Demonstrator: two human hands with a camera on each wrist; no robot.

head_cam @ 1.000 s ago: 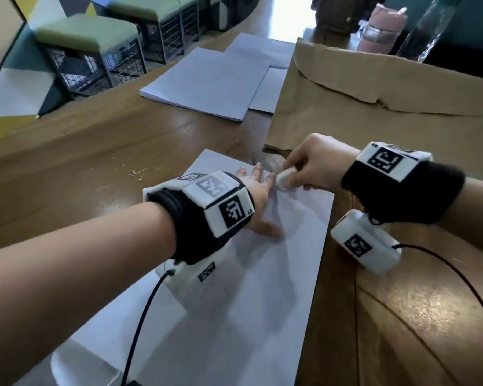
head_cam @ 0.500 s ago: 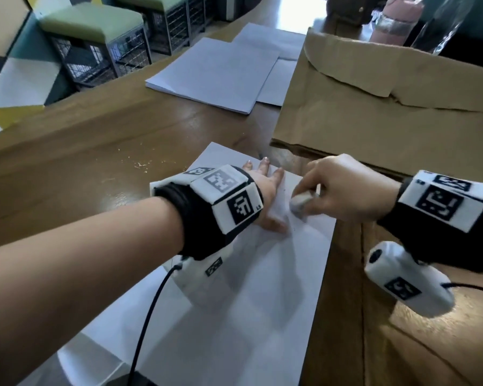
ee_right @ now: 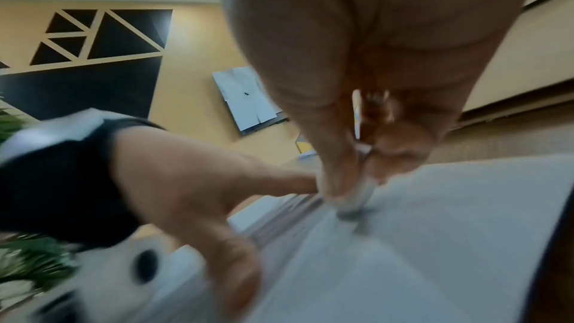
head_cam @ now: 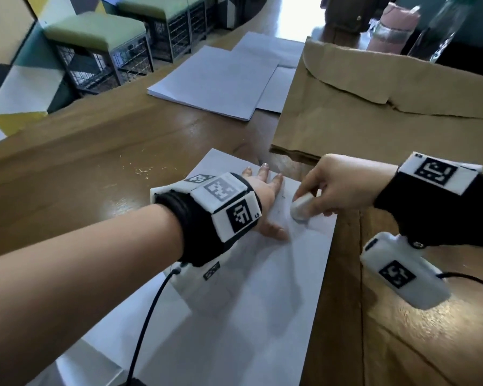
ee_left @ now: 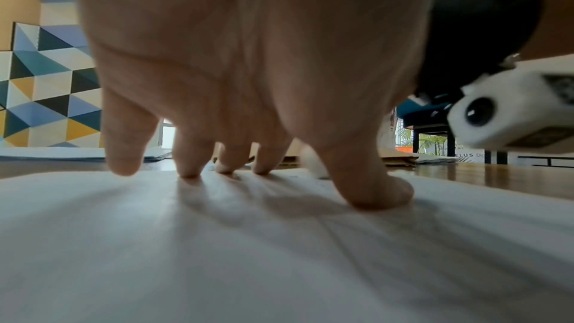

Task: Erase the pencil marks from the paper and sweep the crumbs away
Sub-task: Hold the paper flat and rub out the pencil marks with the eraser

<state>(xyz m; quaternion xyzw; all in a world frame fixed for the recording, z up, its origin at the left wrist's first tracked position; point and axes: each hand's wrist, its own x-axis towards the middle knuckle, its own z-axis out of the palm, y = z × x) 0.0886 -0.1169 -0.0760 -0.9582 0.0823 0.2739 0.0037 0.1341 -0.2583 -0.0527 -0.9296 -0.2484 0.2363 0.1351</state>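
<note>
White sheet of paper (head_cam: 262,288) lies on the brown wooden table (head_cam: 81,174), pinned by the left hand (head_cam: 262,201) with fingers spread flat. Beside it, the right hand (head_cam: 338,185) pinches a white oval eraser (head_cam: 301,208), its tip touching the sheet.

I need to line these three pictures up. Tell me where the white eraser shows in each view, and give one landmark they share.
Head: the eraser sits right of centre, pinched by the right hand on the paper.
Left wrist: only a white sliver shows behind the thumb, right of centre.
Right wrist: blurred, at centre right, its tip on the paper.
Shared landmark: the left hand, whose fingertips and thumb touch the paper.
</note>
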